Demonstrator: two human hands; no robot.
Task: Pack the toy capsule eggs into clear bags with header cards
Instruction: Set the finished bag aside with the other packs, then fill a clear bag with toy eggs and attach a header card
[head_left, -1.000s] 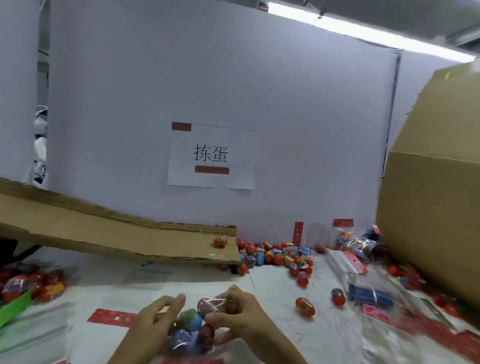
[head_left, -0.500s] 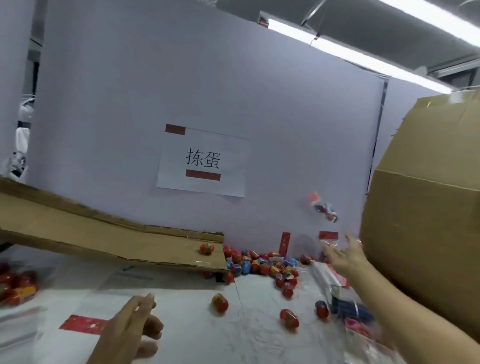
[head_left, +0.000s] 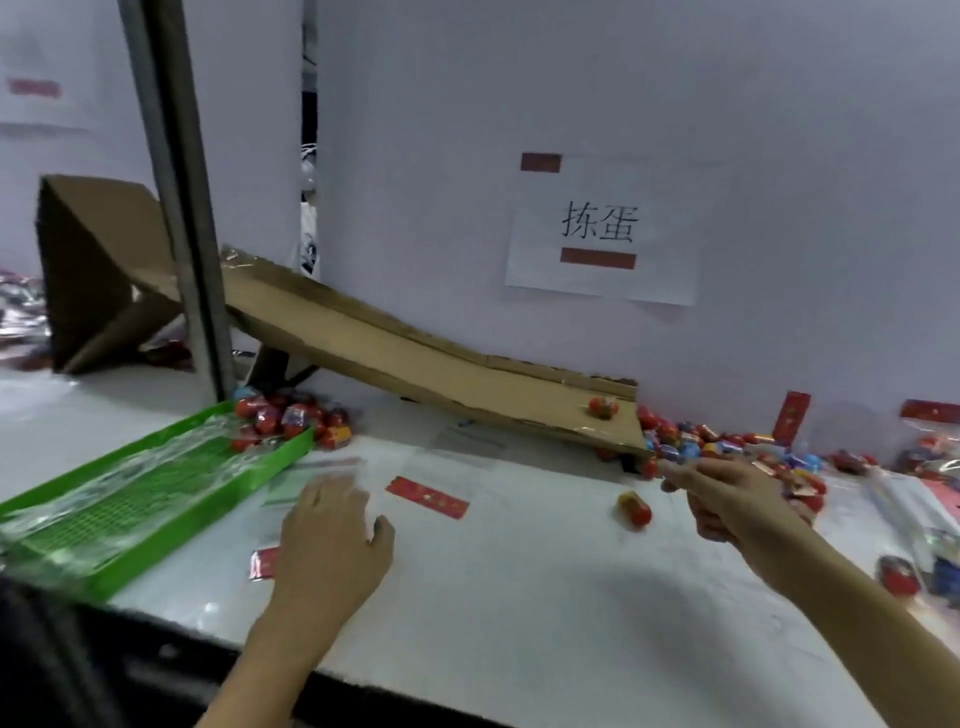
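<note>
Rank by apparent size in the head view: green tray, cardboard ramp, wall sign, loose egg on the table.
1. cardboard ramp
2. green tray, though nearness to the camera inflates it
3. wall sign
4. loose egg

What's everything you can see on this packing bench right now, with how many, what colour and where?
Cardboard chute: one, brown, sloping down along the back wall.
Egg on chute: one, red and orange, near its lower end.
Egg pile: many, red, blue and yellow, by the wall below the chute's end.
Loose egg: one, red and yellow, on the white table in front of the right hand.
Tray: one, green, left side, clear film in it.
Bagged eggs: one cluster, mostly red, at the tray's far end.
Header card: one, red, mid table.
Paper sign: one, white, on the wall.
Left hand: flat on the table.
Right hand: reaching toward the pile; grip unclear.
</note>
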